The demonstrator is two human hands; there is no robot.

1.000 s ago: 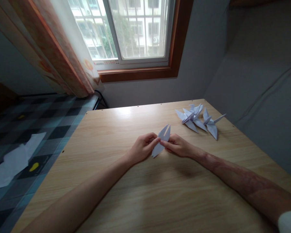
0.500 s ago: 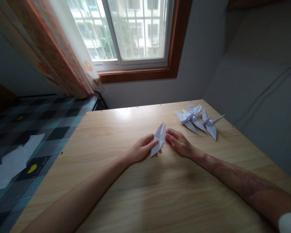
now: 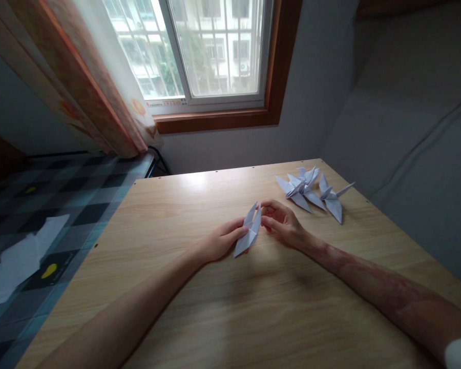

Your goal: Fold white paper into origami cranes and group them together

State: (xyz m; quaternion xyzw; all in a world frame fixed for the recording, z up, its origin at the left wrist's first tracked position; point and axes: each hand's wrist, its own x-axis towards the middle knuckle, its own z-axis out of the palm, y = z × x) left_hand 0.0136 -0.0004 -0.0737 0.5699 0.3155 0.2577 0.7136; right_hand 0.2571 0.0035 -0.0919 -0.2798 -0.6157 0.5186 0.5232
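Observation:
Between the thumb and fingers of my left hand [image 3: 225, 239] is a folded piece of white origami paper [image 3: 249, 233]. It is a narrow diamond with two slim points side by side at its upper end, split by a gap. My right hand [image 3: 282, 221] is just right of it, fingers curved and the thumb apart from the index finger. The index fingertip is at the upper right point of the paper; whether it touches I cannot tell. Several finished white paper cranes [image 3: 301, 188] lie beyond my right hand, one crane [image 3: 332, 197] a little to their right.
The wooden table [image 3: 169, 210] stands below a window [image 3: 218, 48]. At the left, white paper sheets [image 3: 21, 259] lie on a checked bedspread [image 3: 100, 179]. An orange curtain [image 3: 96, 92] hangs beside the window, and a cable [image 3: 426, 138] runs along the right wall.
The folded paper has tipped and moved slightly down in my left hand. My right hand's index finger has lifted and stretched toward the paper's upper points, opening away from the thumb.

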